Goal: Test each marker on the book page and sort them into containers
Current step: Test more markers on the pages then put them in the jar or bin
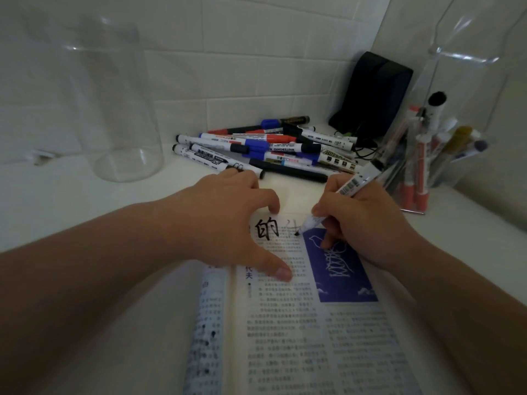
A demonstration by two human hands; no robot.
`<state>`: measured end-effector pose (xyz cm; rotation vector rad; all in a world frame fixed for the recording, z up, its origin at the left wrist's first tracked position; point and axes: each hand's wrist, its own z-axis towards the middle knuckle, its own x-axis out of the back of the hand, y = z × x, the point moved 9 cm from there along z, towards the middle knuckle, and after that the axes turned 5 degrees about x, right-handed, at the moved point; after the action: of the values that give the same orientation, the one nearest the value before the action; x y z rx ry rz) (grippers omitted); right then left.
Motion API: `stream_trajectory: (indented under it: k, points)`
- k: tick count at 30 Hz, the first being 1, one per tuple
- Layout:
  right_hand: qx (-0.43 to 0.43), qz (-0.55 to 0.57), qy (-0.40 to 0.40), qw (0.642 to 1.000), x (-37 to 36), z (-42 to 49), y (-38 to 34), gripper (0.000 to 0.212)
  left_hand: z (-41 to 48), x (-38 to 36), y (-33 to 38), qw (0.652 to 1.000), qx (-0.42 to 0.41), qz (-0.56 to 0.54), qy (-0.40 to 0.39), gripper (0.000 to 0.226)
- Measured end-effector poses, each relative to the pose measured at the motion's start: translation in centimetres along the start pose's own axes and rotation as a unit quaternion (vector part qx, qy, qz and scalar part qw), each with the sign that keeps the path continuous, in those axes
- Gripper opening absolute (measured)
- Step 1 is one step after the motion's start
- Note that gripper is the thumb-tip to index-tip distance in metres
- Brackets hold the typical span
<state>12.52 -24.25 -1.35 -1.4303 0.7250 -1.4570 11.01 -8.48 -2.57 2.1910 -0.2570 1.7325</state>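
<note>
Grips a white marker (353, 185) in the right hand (368, 223), fingers curled round the barrel, and sets its black tip on the top of the open book page (285, 323), just beside a bold black character (266, 228) inked there and at the upper corner of a blue picture (342, 269). Pins the same page with the left hand (228, 223), spread wide and grasping nothing, thumb flat on the print, fingertips arched near the top edge. Beyond the hands, on the white counter (71, 201): a loose pile of markers (256, 146) with blue, red and black caps. To the left of the pile, a clear round container (125, 124), upright. To the right, a second clear container (462, 81) with several markers standing inside, near a black pouch (373, 92) against the tiled wall (228, 52).
</note>
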Motion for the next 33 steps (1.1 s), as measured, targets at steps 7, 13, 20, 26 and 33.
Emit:
stream_trajectory:
  k: [7, 13, 20, 26, 33]
  points:
    - [-0.002, 0.035, -0.022, 0.999, -0.3, -0.1, 0.1, 0.030, 0.0, 0.0, -0.1, 1.000, 0.003, 0.001, 0.008, 0.099]
    - [0.063, 0.195, 0.035, 0.978, 1.4, -0.4, -1.0, 0.008, -1.4, 2.3, 1.4, 0.985, -0.059, -0.123, 0.105, 0.121]
    - [0.123, 0.279, -0.027, 0.952, 1.0, -2.3, -3.2, 0.031, -2.2, 2.8, 2.3, 0.964, -0.102, -0.209, 0.132, 0.114]
    - [0.118, 0.287, -0.025, 0.950, 0.8, -2.9, -3.4, 0.033, -2.5, 2.9, 2.9, 0.955, -0.135, -0.228, 0.131, 0.107]
    - [0.102, 0.245, 0.015, 0.964, 1.1, -3.1, -3.3, 0.009, -2.7, 2.8, 3.2, 0.949, -0.152, -0.246, 0.123, 0.097]
